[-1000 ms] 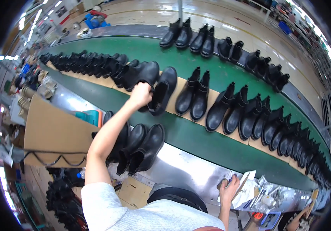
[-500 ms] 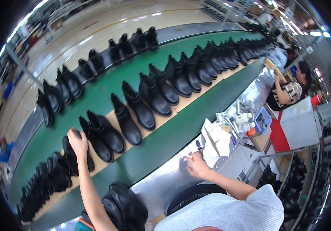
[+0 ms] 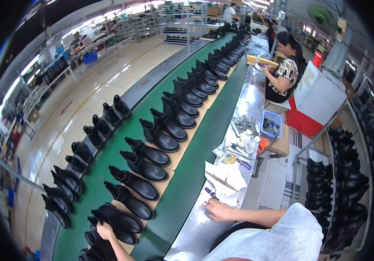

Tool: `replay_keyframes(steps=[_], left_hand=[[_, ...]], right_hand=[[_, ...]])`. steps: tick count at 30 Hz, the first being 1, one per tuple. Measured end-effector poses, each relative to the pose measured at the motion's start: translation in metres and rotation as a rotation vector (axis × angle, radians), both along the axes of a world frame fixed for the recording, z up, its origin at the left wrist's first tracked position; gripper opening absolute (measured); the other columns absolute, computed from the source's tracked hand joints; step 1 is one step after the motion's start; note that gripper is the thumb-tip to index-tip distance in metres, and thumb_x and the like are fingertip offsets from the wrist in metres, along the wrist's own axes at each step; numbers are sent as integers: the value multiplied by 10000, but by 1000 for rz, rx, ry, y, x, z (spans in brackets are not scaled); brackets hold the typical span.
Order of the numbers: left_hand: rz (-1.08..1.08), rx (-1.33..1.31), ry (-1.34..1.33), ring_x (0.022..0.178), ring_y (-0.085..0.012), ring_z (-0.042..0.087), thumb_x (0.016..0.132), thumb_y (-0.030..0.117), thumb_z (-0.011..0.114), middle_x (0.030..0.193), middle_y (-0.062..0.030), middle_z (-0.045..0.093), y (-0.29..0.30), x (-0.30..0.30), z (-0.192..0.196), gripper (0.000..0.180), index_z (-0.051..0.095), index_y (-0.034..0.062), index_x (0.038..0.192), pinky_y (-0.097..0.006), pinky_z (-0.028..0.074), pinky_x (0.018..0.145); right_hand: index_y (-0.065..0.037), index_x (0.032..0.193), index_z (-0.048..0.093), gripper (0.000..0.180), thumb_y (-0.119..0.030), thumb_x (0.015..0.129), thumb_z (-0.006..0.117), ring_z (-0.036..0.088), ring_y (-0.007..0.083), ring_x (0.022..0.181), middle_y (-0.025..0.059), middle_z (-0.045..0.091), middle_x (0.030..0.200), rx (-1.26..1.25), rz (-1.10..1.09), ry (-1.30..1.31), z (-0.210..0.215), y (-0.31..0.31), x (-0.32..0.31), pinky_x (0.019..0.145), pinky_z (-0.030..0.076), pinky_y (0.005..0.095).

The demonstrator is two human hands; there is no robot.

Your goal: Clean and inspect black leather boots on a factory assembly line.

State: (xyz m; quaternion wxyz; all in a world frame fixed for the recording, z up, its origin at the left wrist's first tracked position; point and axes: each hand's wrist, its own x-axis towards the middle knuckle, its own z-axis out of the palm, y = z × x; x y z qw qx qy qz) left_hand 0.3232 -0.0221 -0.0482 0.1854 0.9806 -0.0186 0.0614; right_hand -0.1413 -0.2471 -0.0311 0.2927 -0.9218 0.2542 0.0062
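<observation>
My left hand (image 3: 105,231) is at the near end of a row of black ankle boots. Its fingers are closed round the shaft of one black ankle boot (image 3: 126,237), and another boot (image 3: 119,217) lies right beside it. Part of the grip is hidden among the boots. On the metal worktop (image 3: 195,228) rests my right hand (image 3: 219,210), fingers apart and slightly bent, with nothing seen in it. Close to its fingertips are a small purple-handled tool (image 3: 208,190) and a white sheet (image 3: 228,176) with a brown stick (image 3: 221,182) across it.
Boots stand on light boards along a green conveyor belt (image 3: 95,174); a second row (image 3: 82,152) lines its far edge. Bottles (image 3: 244,138) and a blue basket (image 3: 271,124) lie ahead on the right. A seated person (image 3: 285,71) works farther along. Boot racks (image 3: 341,187) stand at right.
The view has swung, showing more of the line ahead. My left hand now sits lower in the picture, its fingers round a boot shaft. My right hand stays by the white sheet.
</observation>
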Motion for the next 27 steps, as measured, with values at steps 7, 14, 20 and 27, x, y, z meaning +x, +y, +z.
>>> replay_keyframes(steps=[7,14,20,27], left_hand=[[-231,-345,-158,906,-304,632,834,113,624,993,-240,638,52,-90,37,340,566,-123,1072,-335,467,802],[-1053,-78,-337,744,-353,608,670,-49,518,796,-192,622,18,-204,147,226,624,-33,869,-426,468,679],[-1730,364,-133,735,-174,559,692,117,528,767,-14,597,-39,-298,116,199,641,99,856,-313,434,708],[-1590,-117,277,845,-242,592,668,36,648,834,-77,626,-31,-366,91,170,636,39,838,-342,454,768]], right_hand=[[-6,1139,494,413,-95,753,609,553,349,949,187,474,1054,62,25,-85,7,-8,-8,766,486,439],[-12,1100,510,365,-87,754,601,558,336,915,171,489,983,67,59,-185,15,-6,-20,749,477,432],[-20,1190,492,370,-106,833,539,544,339,992,156,543,1072,187,37,-311,14,5,-20,855,448,413],[7,1157,548,363,-211,867,531,541,361,1060,219,575,1123,433,25,-186,-13,15,-38,915,433,404]])
